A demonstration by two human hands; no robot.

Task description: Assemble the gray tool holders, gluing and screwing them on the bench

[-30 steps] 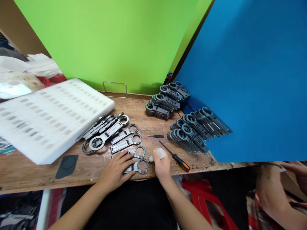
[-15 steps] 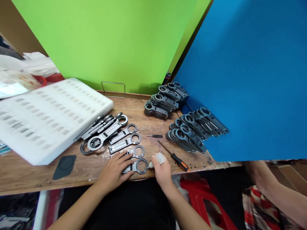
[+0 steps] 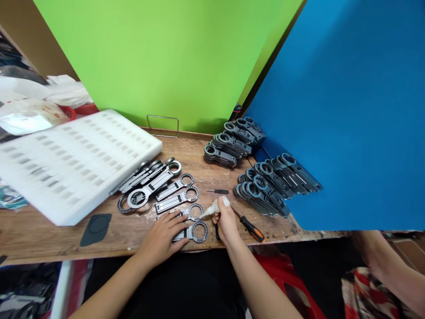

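Observation:
My left hand (image 3: 162,237) lies flat with its fingers stretched over two grey ring-ended parts near the bench's front edge. The nearest part (image 3: 191,233) has its ring showing past my fingertips; just behind it shows the ring of the second part (image 3: 190,213). My right hand (image 3: 228,228) is closed around a small white squeeze bottle (image 3: 214,207), tilted with its nozzle pointing left. The nozzle tip is at the right side of the second ring; whether it touches I cannot tell. A small black object (image 3: 217,231) shows beneath my right hand, partly hidden.
More grey parts (image 3: 172,201) lie behind, beside a white foam tray (image 3: 66,217). A small screwdriver (image 3: 218,191) and an orange-black screwdriver (image 3: 252,229) lie rightward. Stacked dark parts (image 3: 262,188) stand by the blue panel (image 3: 348,133). Another person's arm (image 3: 381,261) is at right.
My right hand has moved the squeeze bottle's nozzle from the nearest ring back to the second ring. My left hand stays on the parts. The view has shifted slightly.

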